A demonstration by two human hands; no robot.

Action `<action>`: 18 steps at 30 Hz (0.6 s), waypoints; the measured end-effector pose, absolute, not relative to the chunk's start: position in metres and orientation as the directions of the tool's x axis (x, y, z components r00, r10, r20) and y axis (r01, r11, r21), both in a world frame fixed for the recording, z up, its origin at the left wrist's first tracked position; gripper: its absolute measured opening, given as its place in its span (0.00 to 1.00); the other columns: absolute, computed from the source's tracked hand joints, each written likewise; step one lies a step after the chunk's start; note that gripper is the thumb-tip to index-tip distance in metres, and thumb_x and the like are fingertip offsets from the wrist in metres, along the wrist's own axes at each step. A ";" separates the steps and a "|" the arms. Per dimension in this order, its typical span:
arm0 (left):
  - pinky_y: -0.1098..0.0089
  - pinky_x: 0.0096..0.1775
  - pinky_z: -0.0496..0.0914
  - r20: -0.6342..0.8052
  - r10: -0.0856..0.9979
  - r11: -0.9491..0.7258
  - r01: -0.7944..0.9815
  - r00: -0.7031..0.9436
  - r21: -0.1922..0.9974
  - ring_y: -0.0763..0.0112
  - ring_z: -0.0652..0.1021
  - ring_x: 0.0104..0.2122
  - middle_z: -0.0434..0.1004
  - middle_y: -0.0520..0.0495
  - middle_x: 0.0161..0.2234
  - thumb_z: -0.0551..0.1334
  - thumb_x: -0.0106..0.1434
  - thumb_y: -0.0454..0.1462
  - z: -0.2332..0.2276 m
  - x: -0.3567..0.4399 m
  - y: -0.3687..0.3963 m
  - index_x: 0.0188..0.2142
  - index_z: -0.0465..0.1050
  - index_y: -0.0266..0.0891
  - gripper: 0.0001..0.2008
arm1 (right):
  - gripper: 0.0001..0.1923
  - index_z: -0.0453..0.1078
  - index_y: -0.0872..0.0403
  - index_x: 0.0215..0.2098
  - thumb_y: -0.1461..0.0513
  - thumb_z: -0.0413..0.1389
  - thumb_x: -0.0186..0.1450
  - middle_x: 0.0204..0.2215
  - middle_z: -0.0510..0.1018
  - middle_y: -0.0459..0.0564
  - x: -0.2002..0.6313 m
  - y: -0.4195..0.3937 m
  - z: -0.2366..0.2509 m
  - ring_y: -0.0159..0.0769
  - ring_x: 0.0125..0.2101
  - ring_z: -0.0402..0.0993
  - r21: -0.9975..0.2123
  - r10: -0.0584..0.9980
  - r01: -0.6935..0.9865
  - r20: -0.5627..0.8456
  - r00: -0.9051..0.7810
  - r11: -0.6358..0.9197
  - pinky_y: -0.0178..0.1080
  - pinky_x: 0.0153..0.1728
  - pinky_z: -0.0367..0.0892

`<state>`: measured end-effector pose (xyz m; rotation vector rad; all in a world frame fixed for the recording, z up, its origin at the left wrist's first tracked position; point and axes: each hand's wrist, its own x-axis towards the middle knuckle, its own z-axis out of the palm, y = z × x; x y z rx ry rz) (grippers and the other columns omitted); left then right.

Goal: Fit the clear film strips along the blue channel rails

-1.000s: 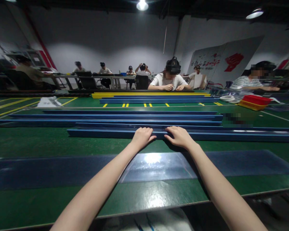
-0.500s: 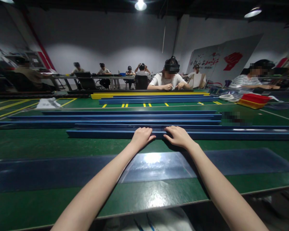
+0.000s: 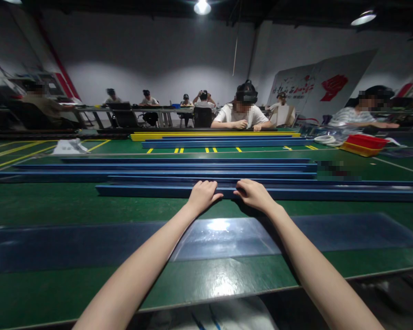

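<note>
Remotely, I see left hand (image 3: 202, 196) and right hand (image 3: 255, 194) just apart, fingers of both clamped on nearest blue channel (image 3: 303, 194); 1 clear strip (image 3: 227, 236) lies on green table (image 3: 72, 210)

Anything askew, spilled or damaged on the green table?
No spill or damage stands out. The blue channel under the left hand and right hand looks straight. Mildly odd: a rumpled white sheet or bag, far left, creased and loose, unlike the parallel blue rails.
</note>
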<state>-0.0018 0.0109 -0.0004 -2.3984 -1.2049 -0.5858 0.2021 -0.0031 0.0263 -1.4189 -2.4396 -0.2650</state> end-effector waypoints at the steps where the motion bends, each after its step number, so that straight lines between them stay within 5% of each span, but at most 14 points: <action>1: 0.68 0.33 0.59 0.528 0.659 -0.549 0.822 0.536 -0.149 0.65 0.73 0.32 0.74 0.46 0.30 0.56 0.59 0.49 0.000 -0.002 0.011 0.32 0.65 0.36 0.16 | 0.07 0.65 0.54 0.30 0.60 0.49 0.62 0.30 0.73 0.49 0.202 -0.003 0.026 0.34 0.33 0.67 0.003 0.813 0.870 0.353 -0.462 0.493 0.32 0.31 0.55; 18: 0.67 0.33 0.58 0.500 0.709 -0.511 0.851 0.498 -0.123 0.64 0.74 0.31 0.75 0.45 0.29 0.55 0.59 0.50 0.003 -0.001 0.010 0.32 0.66 0.36 0.18 | 0.06 0.66 0.53 0.31 0.61 0.49 0.62 0.31 0.73 0.49 0.202 -0.003 0.029 0.33 0.33 0.68 0.011 0.834 0.882 0.320 -0.450 0.472 0.32 0.29 0.53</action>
